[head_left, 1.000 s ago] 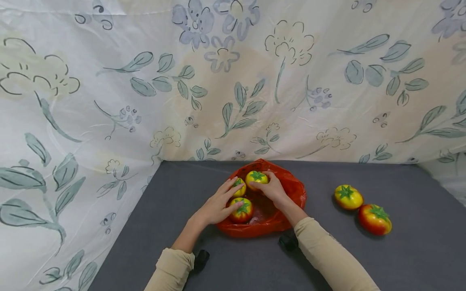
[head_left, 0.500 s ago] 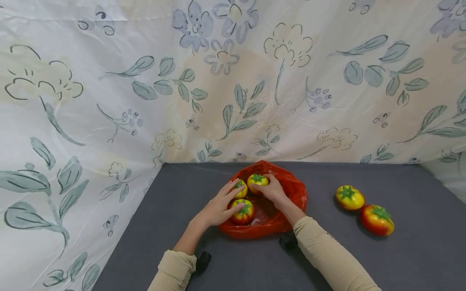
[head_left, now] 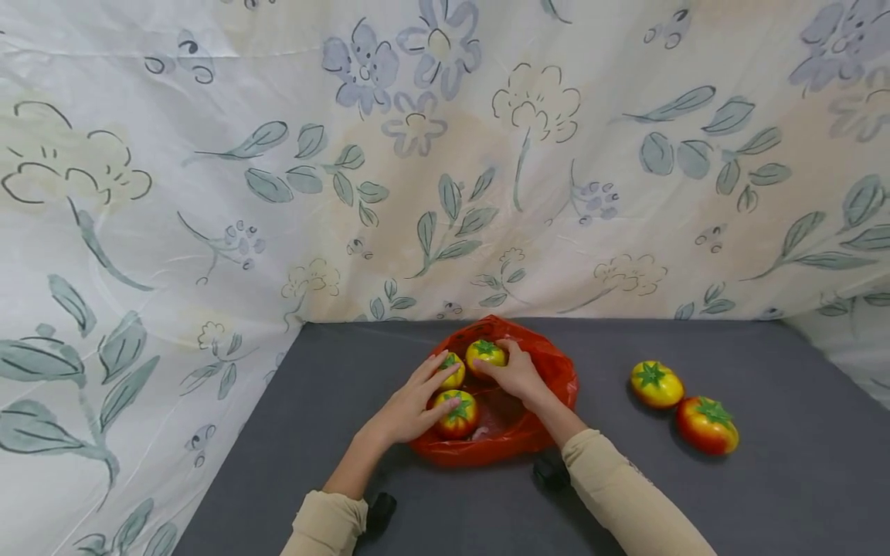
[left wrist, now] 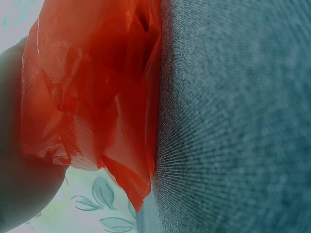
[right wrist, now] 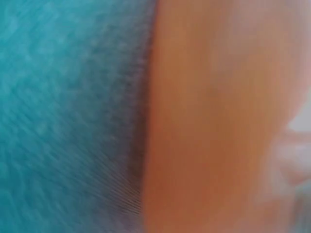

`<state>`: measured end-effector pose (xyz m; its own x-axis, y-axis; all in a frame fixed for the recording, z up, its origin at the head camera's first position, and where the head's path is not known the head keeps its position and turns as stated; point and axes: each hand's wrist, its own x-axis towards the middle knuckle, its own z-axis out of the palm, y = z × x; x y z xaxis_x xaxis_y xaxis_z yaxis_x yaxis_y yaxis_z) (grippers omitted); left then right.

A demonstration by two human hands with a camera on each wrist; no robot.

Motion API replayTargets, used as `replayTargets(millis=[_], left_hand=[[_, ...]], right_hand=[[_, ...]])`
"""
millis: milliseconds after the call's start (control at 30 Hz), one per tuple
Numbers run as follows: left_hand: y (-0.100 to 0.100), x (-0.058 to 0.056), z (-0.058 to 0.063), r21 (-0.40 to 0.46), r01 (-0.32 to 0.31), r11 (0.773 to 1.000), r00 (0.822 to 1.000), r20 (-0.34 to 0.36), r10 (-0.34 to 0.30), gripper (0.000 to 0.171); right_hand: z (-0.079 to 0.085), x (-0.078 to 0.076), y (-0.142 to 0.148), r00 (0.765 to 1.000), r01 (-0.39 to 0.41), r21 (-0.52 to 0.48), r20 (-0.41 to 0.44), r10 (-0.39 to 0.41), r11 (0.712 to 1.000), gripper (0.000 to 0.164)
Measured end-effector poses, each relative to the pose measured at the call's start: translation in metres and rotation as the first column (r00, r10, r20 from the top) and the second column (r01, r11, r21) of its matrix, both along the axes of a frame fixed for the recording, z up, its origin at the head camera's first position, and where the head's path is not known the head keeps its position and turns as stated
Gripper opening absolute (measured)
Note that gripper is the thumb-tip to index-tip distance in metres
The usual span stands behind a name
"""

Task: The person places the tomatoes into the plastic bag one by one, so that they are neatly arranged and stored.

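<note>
In the head view a red plastic bag (head_left: 487, 455) lies with its mouth spread on the table. Inside it are three glossy tomatoes with green leafy tops. My left hand (head_left: 410, 405) reaches over the bag's left rim, fingers extended across a yellow tomato (head_left: 453, 374) and thumb on a red-and-yellow tomato (head_left: 459, 421). At the back of the bag, my right hand (head_left: 518, 373) grips another yellow tomato (head_left: 485, 355) between thumb and fingers. The left wrist view shows the bag's crumpled side (left wrist: 97, 87) against the cloth. The right wrist view is badly blurred.
To the right of the bag, a yellow tomato (head_left: 657, 384) and a red-and-yellow tomato (head_left: 707, 426) lie side by side on the dark grey table (head_left: 278, 432). A floral curtain (head_left: 445, 193) hangs behind the table and along its left side.
The head view has shifted slightly, so the scene sits a little lower and further left. Both hands keep the same places on the tomatoes in the bag.
</note>
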<state>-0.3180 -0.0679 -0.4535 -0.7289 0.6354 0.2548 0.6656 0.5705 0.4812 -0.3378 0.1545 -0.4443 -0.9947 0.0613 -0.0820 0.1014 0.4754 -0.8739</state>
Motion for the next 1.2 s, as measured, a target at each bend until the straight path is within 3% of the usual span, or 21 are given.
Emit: replayTargets(millis=[167, 333, 500, 600, 933, 1200], left_hand=[[-0.001, 0.001, 0.0, 0.007, -0.001, 1.0, 1.0, 0.006, 0.0, 0.06], [-0.001, 0.003, -0.001, 0.01, -0.004, 1.0, 1.0, 0.013, 0.004, 0.059], [-0.002, 0.004, -0.001, 0.009, -0.003, 1.0, 1.0, 0.015, 0.003, 0.06], [-0.003, 0.004, -0.003, 0.008, -0.003, 1.0, 1.0, 0.014, 0.003, 0.06], [-0.003, 0.004, -0.005, -0.005, -0.008, 1.0, 1.0, 0.028, 0.008, 0.061], [0.0, 0.002, 0.003, 0.003, 0.014, 1.0, 1.0, 0.008, -0.014, 0.062]], right_hand=[[0.017, 0.012, 0.006, 0.998, -0.057, -0.003, -0.006, 0.057, 0.998, 0.07], [0.029, 0.019, 0.017, 0.996, -0.084, -0.177, -0.017, 0.083, 0.981, 0.063], [0.036, 0.022, 0.037, 0.997, -0.08, -0.435, -0.015, 0.082, 0.897, 0.064], [0.039, 0.023, 0.051, 0.997, -0.064, -0.525, -0.003, 0.074, 0.849, 0.071], [0.047, 0.036, 0.109, 0.996, -0.09, -0.657, -0.064, 0.064, 0.749, 0.065], [0.056, 0.057, 0.155, 0.995, -0.1, -0.691, -0.073, 0.068, 0.716, 0.057]])
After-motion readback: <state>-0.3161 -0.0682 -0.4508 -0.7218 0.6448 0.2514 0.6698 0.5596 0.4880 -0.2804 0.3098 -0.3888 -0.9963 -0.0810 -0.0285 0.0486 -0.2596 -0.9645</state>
